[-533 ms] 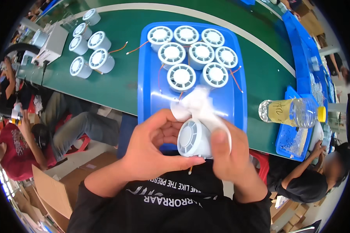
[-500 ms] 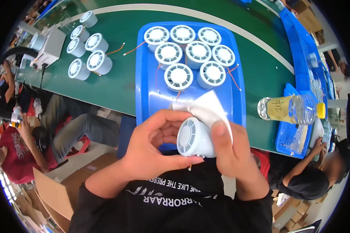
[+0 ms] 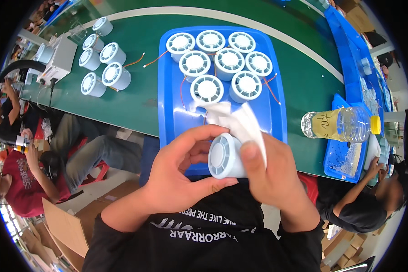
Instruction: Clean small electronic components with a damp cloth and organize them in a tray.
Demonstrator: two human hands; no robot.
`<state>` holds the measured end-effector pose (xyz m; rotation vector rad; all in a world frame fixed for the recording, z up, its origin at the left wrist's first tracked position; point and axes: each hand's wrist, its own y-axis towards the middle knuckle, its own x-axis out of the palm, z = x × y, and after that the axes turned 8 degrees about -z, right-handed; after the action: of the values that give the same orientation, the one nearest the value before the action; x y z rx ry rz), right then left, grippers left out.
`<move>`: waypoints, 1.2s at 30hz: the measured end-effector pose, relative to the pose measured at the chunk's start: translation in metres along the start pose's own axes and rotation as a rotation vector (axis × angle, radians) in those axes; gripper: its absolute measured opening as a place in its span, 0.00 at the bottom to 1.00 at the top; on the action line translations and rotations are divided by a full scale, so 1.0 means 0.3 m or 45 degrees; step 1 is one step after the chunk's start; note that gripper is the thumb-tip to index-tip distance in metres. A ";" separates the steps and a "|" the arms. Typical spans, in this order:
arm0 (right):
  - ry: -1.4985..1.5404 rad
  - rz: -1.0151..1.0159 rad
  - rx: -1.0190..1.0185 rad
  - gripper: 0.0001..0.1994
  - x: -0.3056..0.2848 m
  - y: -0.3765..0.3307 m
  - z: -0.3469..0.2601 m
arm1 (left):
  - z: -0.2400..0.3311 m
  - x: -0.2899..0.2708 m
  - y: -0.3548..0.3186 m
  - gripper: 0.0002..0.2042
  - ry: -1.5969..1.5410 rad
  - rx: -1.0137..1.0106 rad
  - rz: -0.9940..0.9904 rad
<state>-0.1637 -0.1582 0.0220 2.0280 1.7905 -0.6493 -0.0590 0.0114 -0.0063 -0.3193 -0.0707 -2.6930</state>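
Between my hands is a pale blue round plastic housing (image 3: pixel 225 156) with a slotted, vented face turned to the left. My left hand (image 3: pixel 179 170) curls around its face end, thumb below and fingers above. A white cloth (image 3: pixel 245 124) is gripped in my right hand (image 3: pixel 273 170), which presses it against the housing's right side with the thumb in front. Just beyond, a blue tray (image 3: pixel 167 109) bears several like housings (image 3: pixel 207 89), vented faces up, with thin red wires trailing from some.
More such housings (image 3: pixel 116 75) stand on the green table (image 3: pixel 136 99) at the left, beside a white box-shaped device (image 3: pixel 61 56). On the right a clear bottle (image 3: pixel 340 124) with a yellow cap lies by a small blue tray (image 3: pixel 333 170). Two co-workers sit at either side.
The housing has turned a little, and its short wire end below is out of sight. The cloth has shifted slightly, bunching more above the housing. Both hands keep their hold.
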 end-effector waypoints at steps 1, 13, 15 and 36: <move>0.226 -0.018 -0.004 0.17 -0.003 0.007 0.021 | 0.000 -0.007 0.008 0.36 0.000 0.005 -0.003; -0.536 0.292 -0.482 0.20 0.051 0.017 0.024 | 0.000 -0.026 0.041 0.34 -0.391 -0.294 0.011; -0.612 0.266 -0.525 0.23 0.051 -0.004 0.004 | 0.035 -0.024 0.033 0.33 -0.250 -0.283 0.044; 0.647 -0.302 0.128 0.21 -0.057 0.052 0.050 | -0.049 -0.037 0.000 0.33 0.553 0.306 0.009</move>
<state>-0.1515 -0.1826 0.0187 2.2091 2.3523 -0.3011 -0.0523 0.0144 -0.0233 0.3370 -0.2588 -2.6463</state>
